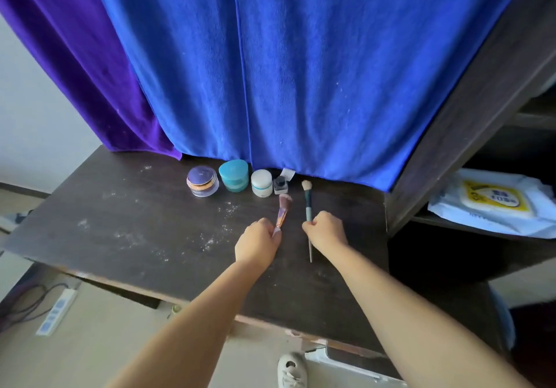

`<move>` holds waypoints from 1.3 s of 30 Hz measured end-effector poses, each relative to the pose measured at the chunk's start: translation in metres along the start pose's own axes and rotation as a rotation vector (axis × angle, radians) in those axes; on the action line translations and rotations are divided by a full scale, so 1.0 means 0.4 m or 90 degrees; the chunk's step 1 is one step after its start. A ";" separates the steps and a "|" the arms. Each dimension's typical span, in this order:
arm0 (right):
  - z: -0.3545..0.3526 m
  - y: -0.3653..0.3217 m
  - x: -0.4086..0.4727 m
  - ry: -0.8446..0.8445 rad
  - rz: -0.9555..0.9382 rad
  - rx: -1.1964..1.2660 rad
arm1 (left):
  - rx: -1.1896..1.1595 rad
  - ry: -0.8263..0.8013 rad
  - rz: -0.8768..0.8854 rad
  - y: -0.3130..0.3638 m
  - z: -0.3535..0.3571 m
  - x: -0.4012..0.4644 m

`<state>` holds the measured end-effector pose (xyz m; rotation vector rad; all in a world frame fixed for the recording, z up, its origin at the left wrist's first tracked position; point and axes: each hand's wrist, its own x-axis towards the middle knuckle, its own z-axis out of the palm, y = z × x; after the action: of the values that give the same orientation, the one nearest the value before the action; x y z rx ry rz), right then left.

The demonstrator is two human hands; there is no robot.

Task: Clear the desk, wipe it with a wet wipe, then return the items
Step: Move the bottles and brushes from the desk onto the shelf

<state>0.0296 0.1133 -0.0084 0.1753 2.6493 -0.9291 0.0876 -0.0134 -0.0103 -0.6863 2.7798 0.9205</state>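
Note:
A dark wooden desk (pixel 126 216) carries white powder specks on its left and middle. My left hand (pixel 259 241) is closed around the handle of a pink-bristled makeup brush (pixel 283 208). My right hand (pixel 325 228) grips the handle of a long green makeup brush (pixel 307 199), whose thin end pokes out below my fist. At the back stand a purple-lidded clear jar (pixel 202 181), a teal jar (pixel 234 175), a white jar (pixel 261 183) and a small dark bottle (pixel 280 185). A wet wipe pack (pixel 493 201) lies on the shelf to the right.
A blue towel (pixel 285 71) and a purple cloth (pixel 75 56) hang behind the desk. A dark shelf unit (pixel 469 107) borders the desk's right side. On the floor lie a power strip (pixel 57 312) with cables and my white shoe (pixel 291 369).

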 end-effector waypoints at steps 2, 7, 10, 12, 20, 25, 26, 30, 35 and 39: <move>-0.047 0.018 -0.053 0.031 -0.047 0.069 | -0.045 0.028 0.029 0.031 -0.024 -0.043; -0.233 0.035 -0.202 0.158 -0.167 0.176 | -0.171 0.106 0.154 0.180 -0.083 -0.162; -0.370 0.064 -0.286 0.245 -0.217 0.208 | -0.252 0.106 0.232 0.305 -0.099 -0.241; -0.465 0.091 -0.341 0.304 -0.241 0.216 | -0.297 0.092 0.297 0.391 -0.104 -0.295; -0.758 0.190 -0.421 0.405 -0.235 0.226 | -0.347 0.053 0.456 0.659 -0.105 -0.419; -0.886 0.224 -0.347 0.375 -0.216 0.247 | -0.296 0.097 0.459 0.822 -0.091 -0.395; -0.907 0.229 -0.324 0.359 -0.211 0.252 | -0.275 0.119 0.457 0.852 -0.085 -0.382; -0.969 0.241 -0.225 0.292 -0.214 0.221 | -0.144 0.233 0.429 0.941 -0.063 -0.325; -1.002 0.220 -0.134 0.232 -0.243 0.082 | 0.019 0.286 0.382 0.977 -0.041 -0.280; -0.993 0.200 -0.104 0.215 -0.278 -0.057 | 0.096 0.311 0.344 0.969 -0.026 -0.263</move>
<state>-0.0185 0.4239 0.2507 -0.3076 3.1083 -0.9730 0.0023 0.2955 0.2322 -0.1347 3.5243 0.6618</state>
